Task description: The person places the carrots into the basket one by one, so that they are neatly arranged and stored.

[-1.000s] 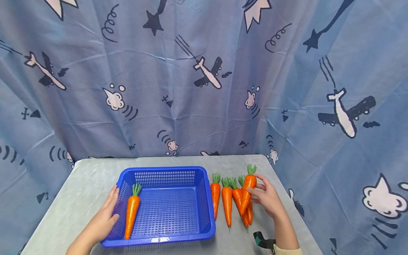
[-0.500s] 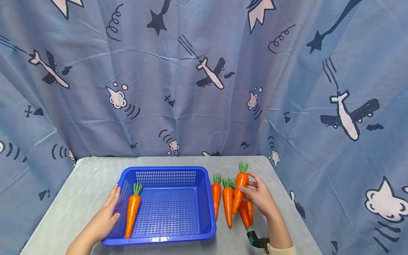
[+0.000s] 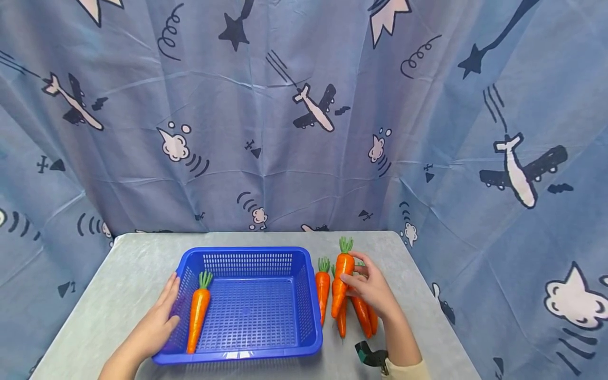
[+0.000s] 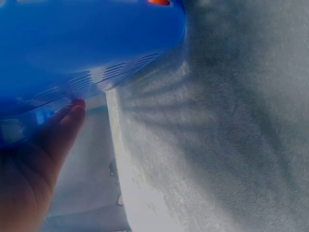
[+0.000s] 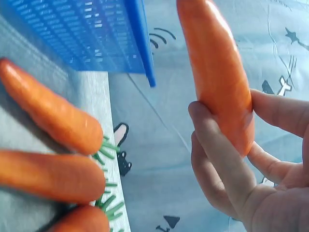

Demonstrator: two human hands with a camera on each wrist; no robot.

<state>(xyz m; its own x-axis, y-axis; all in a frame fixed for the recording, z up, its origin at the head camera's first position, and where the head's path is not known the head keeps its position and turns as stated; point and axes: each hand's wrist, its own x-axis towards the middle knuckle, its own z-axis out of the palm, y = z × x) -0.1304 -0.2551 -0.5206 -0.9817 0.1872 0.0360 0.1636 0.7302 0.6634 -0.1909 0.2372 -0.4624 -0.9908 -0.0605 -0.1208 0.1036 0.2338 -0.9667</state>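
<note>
In the head view, my right hand [image 3: 368,285] holds an orange carrot [image 3: 342,274] with green tops, fingers and thumb on either side of it. The carrot is raised above the row of other carrots. The right wrist view shows the held carrot [image 5: 219,72] close up, gripped near its thick end; its green top is hidden there. My left hand [image 3: 154,322] rests against the left side of a blue plastic basket [image 3: 247,357], fingers straight. One carrot [image 3: 198,316] lies inside the basket along its left wall. In the left wrist view, fingertips touch the basket's wall [image 4: 87,43].
Several carrots lie on the table right of the basket: one carrot [image 3: 322,290] is beside its wall, another carrot [image 3: 362,316] is partly behind my right hand. The pale table [image 3: 142,258] ends at a blue patterned curtain [image 3: 266,158] behind and at the sides.
My right hand has moved left with the carrot, from above the rightmost carrots toward the basket, and slightly up. The left hand stays at the basket's left side.
</note>
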